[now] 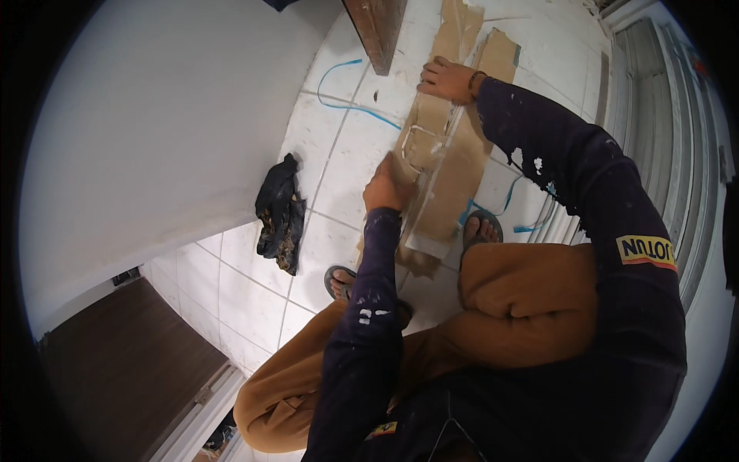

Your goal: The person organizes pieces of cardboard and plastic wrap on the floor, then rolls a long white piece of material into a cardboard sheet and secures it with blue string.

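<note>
A long, torn piece of brown cardboard (pixel 460 181) lies on the floor between my feet, with a gap or crease running along its length. At its left edge is my left hand (pixel 387 187), closed on the cardboard with the thumb pointing away from me; some of its fingers are hidden. Farther off, my right hand (pixel 449 80) lies across the top of the cardboard, palm down, fingers stretched toward the left. A thin white looped strip (pixel 406 150) sits on the cardboard between both hands.
A blue strap (pixel 331 103) curls on the white tiles at left, and another blue strap (pixel 512 196) lies near my right foot. A crumpled black bag-like thing (pixel 281 212) rests beside the white wall (pixel 169 115). Brown wood (pixel 377 35) juts in ahead; metal-framed panels (pixel 654 100) stand at right.
</note>
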Action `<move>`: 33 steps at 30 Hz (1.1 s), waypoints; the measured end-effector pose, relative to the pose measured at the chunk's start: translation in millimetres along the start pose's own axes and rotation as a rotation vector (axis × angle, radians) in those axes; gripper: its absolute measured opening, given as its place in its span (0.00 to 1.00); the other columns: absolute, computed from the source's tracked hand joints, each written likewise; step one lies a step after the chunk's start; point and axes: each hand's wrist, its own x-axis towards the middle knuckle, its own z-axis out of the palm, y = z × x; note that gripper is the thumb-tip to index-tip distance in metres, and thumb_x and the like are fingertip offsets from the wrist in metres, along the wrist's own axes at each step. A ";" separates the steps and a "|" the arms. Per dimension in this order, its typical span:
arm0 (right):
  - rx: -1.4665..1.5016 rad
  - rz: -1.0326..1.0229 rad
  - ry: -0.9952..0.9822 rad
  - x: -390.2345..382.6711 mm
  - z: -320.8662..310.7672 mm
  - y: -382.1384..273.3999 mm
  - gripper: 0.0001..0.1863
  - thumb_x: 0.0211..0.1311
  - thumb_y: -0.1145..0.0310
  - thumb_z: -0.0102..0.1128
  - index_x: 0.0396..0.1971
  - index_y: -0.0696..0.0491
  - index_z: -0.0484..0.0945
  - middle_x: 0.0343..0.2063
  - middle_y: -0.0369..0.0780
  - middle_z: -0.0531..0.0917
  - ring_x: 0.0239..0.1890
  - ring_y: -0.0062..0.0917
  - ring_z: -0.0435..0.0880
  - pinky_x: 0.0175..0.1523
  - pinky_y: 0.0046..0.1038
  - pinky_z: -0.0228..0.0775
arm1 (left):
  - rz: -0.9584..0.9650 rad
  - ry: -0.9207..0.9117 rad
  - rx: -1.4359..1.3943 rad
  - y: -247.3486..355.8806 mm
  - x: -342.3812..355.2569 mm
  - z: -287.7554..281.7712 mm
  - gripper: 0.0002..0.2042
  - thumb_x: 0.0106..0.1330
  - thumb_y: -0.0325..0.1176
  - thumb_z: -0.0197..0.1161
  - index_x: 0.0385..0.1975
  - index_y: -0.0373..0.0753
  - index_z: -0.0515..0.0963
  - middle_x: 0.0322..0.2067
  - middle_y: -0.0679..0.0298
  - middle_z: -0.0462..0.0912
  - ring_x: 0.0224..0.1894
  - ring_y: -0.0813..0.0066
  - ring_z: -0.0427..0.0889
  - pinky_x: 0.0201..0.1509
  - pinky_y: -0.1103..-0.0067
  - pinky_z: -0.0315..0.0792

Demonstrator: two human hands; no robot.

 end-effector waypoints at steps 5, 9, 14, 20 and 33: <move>-0.008 0.008 -0.013 -11.6 -11.7 -21.2 0.33 0.46 0.65 0.74 0.58 0.41 0.76 0.53 0.39 0.76 0.63 0.37 0.72 0.69 0.53 0.61 | -0.043 -0.123 0.020 6.0 -16.0 -13.5 0.41 0.52 0.44 0.77 0.70 0.47 0.68 0.58 0.53 0.83 0.55 0.50 0.85 0.56 0.58 0.79; -0.074 -0.038 0.190 -20.8 -20.0 -52.6 0.20 0.58 0.61 0.63 0.53 0.38 0.82 0.49 0.38 0.78 0.59 0.35 0.75 0.65 0.57 0.62 | 0.153 0.024 -0.066 -27.6 -41.7 15.4 0.34 0.58 0.28 0.73 0.68 0.43 0.72 0.56 0.53 0.85 0.57 0.57 0.86 0.59 0.67 0.79; -0.018 0.014 0.150 -10.2 -33.6 -80.3 0.15 0.59 0.60 0.60 0.47 0.36 0.85 0.46 0.38 0.79 0.57 0.34 0.75 0.65 0.63 0.59 | 0.085 -0.118 -0.542 -82.4 -10.6 11.3 0.27 0.63 0.17 0.64 0.64 0.36 0.76 0.57 0.58 0.86 0.58 0.72 0.84 0.61 0.78 0.76; 0.043 0.028 0.137 37.7 -54.5 -130.0 0.11 0.58 0.58 0.60 0.39 0.36 0.88 0.44 0.40 0.78 0.59 0.37 0.72 0.65 0.70 0.58 | -0.033 -0.149 -0.525 -125.9 5.5 10.7 0.19 0.64 0.26 0.69 0.56 0.45 0.85 0.48 0.56 0.89 0.52 0.68 0.89 0.54 0.75 0.80; 0.297 -0.159 -0.087 -0.4 -59.4 -68.0 0.48 0.27 0.58 0.84 0.61 0.34 0.79 0.53 0.45 0.74 0.62 0.42 0.72 0.71 0.47 0.59 | -0.107 0.217 -0.622 -112.1 -79.0 31.1 0.16 0.58 0.30 0.79 0.47 0.43 0.88 0.37 0.68 0.83 0.38 0.79 0.78 0.40 0.80 0.74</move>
